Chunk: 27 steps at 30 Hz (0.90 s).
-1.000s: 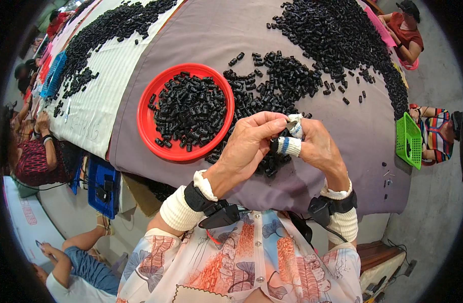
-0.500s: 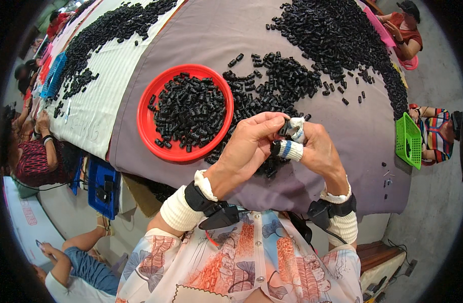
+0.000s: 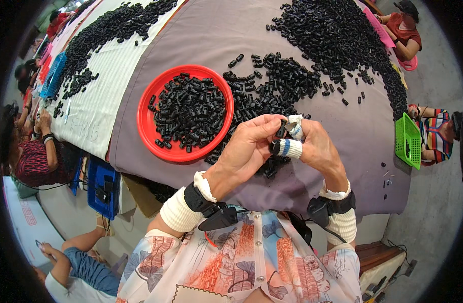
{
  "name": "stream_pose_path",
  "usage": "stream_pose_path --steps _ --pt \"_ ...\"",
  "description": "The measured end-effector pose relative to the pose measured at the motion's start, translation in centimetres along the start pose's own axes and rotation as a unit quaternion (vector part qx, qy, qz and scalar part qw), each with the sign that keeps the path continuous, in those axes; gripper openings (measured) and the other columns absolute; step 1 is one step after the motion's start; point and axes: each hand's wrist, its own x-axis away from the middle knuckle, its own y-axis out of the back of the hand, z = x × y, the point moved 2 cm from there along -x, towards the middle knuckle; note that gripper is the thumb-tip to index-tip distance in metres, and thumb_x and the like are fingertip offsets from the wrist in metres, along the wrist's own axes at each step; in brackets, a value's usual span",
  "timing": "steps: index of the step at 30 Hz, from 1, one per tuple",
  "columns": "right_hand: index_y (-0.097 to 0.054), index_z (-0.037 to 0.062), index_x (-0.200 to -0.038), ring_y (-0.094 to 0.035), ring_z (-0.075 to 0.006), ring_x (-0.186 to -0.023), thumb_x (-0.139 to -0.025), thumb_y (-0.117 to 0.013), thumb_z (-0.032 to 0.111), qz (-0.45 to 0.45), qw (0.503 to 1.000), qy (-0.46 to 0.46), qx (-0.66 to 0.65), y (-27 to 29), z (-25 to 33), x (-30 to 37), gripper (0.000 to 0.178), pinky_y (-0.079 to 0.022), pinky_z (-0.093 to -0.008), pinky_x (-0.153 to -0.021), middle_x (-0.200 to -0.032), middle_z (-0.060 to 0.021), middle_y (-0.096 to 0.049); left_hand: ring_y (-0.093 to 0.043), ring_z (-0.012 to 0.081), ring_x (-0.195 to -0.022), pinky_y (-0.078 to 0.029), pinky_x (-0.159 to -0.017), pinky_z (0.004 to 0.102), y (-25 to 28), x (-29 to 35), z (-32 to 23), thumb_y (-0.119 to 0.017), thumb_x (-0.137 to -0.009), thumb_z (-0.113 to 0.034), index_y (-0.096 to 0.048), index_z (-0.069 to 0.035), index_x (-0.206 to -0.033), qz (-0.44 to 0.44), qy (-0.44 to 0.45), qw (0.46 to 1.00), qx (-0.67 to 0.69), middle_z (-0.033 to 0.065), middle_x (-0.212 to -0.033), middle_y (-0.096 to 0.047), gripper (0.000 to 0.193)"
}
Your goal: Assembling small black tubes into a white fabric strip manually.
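Note:
In front of me my left hand (image 3: 244,147) pinches a small black plastic part (image 3: 281,131) between thumb and fingertips. My right hand (image 3: 320,150) is closed up against that part from the other side, its thumb and a finger wrapped in white cloth bands, one with a blue stripe. Whatever those wrapped fingers grip is hidden. Left of my hands sits a round red tray (image 3: 143,118) filled with a heap of similar black parts (image 3: 191,111). More loose black parts (image 3: 287,81) lie on the cloth just beyond my fingers and partly behind them.
A grey-brown cloth (image 3: 191,30) covers the table. A large mound of black parts (image 3: 337,35) spreads at the far right, near a green basket (image 3: 408,141). On the left, another table carries a black pile (image 3: 110,25) and a blue basket (image 3: 53,76). Several people sit around.
My hands stay almost in place; the right fingers shift and turn slightly at the black part. At the far right, a person's hands have lowered towards the pink basket.

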Motion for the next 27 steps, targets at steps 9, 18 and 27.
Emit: stream_pose_path --steps 9,18,27 --pt "-0.056 0.0011 -0.073 -0.045 -0.0098 -0.056 -0.068 -0.073 0.027 0.004 1.000 -0.017 -0.001 -0.3 -0.2 0.0 0.031 -0.040 -0.0276 -0.052 -0.060 -0.0017 -0.052 -0.059 0.0102 -0.080 -0.049 -0.074 0.0250 0.1 0.0 0.0 -0.055 -0.089 -0.014 -0.056 0.000 -0.102 -0.013 0.000 1.000 -0.009 0.0046 -0.092 -0.061 0.020" --pt "-0.056 -0.0005 -0.072 -0.045 -0.0110 -0.054 -0.069 -0.073 0.027 0.007 1.000 0.005 -0.028 -0.7 -0.9 0.0 0.032 -0.040 -0.0278 -0.052 -0.060 -0.0032 -0.053 -0.059 0.0095 -0.079 -0.049 -0.073 0.0240 -0.1 -0.1 0.2 -0.055 -0.088 -0.015 -0.057 0.000 -0.100 -0.033 -0.006 0.999 -0.020 0.0043 -0.091 -0.061 0.019" --pt "-0.058 0.0009 -0.072 -0.045 -0.0097 -0.055 -0.067 -0.075 0.025 -0.013 0.998 -0.023 -0.063 -0.2 -0.5 0.2 0.030 -0.039 -0.0273 -0.051 -0.061 -0.0011 -0.053 -0.058 0.0087 -0.082 -0.048 -0.072 0.0234 -0.1 -0.4 0.6 -0.052 -0.090 -0.014 -0.055 -0.002 -0.104 -0.010 -0.004 1.000 0.005 0.0037 -0.094 -0.060 0.019"
